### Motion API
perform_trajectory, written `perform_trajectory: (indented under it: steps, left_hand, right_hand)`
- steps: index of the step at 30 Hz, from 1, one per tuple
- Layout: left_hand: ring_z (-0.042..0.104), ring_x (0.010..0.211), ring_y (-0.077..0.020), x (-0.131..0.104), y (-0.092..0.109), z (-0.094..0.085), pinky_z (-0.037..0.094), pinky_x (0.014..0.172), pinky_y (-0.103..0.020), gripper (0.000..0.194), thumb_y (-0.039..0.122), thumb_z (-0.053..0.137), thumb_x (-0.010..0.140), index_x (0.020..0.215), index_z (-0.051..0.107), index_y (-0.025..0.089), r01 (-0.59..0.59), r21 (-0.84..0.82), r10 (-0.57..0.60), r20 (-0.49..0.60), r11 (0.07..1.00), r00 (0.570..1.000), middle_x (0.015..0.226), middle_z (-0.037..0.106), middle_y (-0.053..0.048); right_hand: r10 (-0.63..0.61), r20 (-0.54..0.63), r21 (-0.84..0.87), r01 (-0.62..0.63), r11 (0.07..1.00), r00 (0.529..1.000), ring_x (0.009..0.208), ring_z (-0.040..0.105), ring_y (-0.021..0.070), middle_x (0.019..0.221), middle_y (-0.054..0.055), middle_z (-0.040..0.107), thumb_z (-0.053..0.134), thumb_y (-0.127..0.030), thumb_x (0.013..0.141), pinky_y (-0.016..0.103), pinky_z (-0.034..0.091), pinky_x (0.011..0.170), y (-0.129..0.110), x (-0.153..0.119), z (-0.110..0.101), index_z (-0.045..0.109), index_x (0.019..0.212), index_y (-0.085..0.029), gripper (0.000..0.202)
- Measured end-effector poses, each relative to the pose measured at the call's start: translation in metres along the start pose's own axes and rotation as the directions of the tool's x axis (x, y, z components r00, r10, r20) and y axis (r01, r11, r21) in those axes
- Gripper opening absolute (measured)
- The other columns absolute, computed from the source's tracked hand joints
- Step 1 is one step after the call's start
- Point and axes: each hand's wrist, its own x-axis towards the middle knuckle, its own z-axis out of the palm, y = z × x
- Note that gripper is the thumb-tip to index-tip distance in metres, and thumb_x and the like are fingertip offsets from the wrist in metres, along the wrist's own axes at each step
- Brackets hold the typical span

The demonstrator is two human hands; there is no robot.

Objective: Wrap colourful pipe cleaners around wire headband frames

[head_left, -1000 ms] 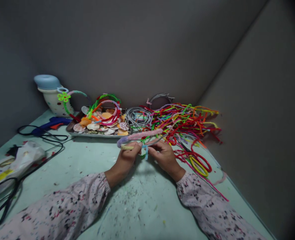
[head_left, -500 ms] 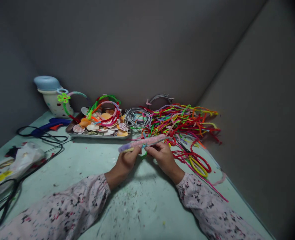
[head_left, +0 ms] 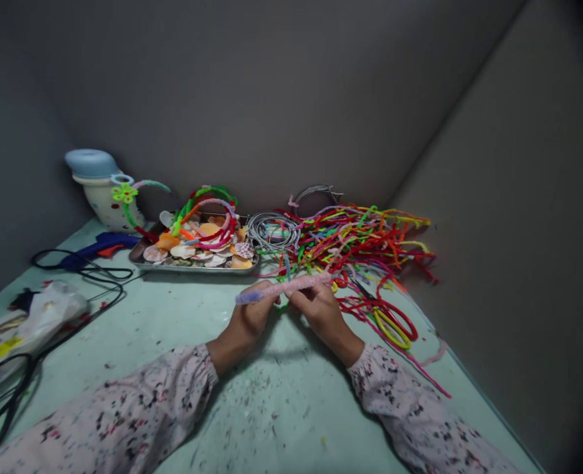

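pink-purple band (head_left: 296,285) partly hides the left fingers (head_left: 272,301).

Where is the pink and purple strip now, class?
In the head view, the strip is just below centre, purple end by the left hand, pink end by the right hand.

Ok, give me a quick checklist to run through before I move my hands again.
1. Left hand gripping the pink-and-purple band: ok.
2. Right hand closed by the band's middle: ok.
3. Blue strip fastened: cannot tell; one end sticks up behind the band, the rest is hidden.
4. Scissors within reach: seems ok, to the right of the right hand.
5. Black cord clear of both hands: ok, off left.
6. Glue gun switched off: cannot tell.
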Motion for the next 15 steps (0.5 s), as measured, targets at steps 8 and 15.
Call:
perform_trajectory:
  steps: [8,15]
  left_hand:
    - [0.042,0.057,-0.0134,0.0014,-0.0002,-0.0001,0.032,0.056,-0.027,0.031,0.037,0.052,0.084,0.059,0.05,0.019,-0.131,0.101,0.125,0.063,0.986,0.99,0.057,0.047,0.001]
    - [0.039,0.057,-0.0133,0.0034,-0.0008,-0.0002,0.032,0.055,-0.027,0.033,0.041,0.05,0.084,0.059,0.048,0.019,-0.13,0.092,0.123,0.082,0.987,0.989,0.058,0.045,0.001]
  right_hand:
    - [0.032,-0.006,-0.023,-0.033,0.999,0.999,0.055,0.045,0.0114,0.057,-0.003,0.051,0.063,-0.033,0.072,0.024,0.035,0.052,-0.0034,-0.0001,-0.0016,0.057,0.063,-0.017,0.019]
    - [0.114,0.008,0.045,-0.114,0.992,0.993,0.049,0.041,0.0107,0.053,-0.005,0.049,0.061,-0.032,0.072,0.024,0.032,0.048,-0.0051,-0.0023,-0.0014,0.057,0.067,-0.018,0.015]
